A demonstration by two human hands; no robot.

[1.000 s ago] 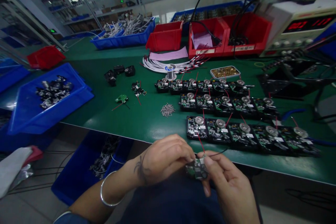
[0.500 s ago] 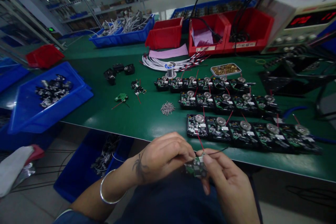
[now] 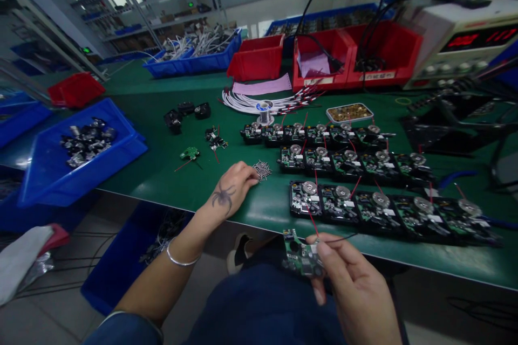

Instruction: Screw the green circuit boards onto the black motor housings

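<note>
My right hand pinches a green circuit board with a red and a black wire, held in front of the table's edge. My left hand rests low over the green table, its fingertips together at the left side of a pile of small metal pins. Whether something tiny is between those fingertips is hidden. To the right, several black housings with boards, round metal discs and red wires stand in three rows. A loose green board lies to the left of the pile.
A solder spool stands before white wires. Behind are red bins and a power supply. A blue bin of small parts sits at the left. A tray of brass pieces lies behind the housings.
My left hand has left the circuit board and moved forward and left to the pin pile. My right hand still holds the board, now more exposed. The view has shifted slightly.
</note>
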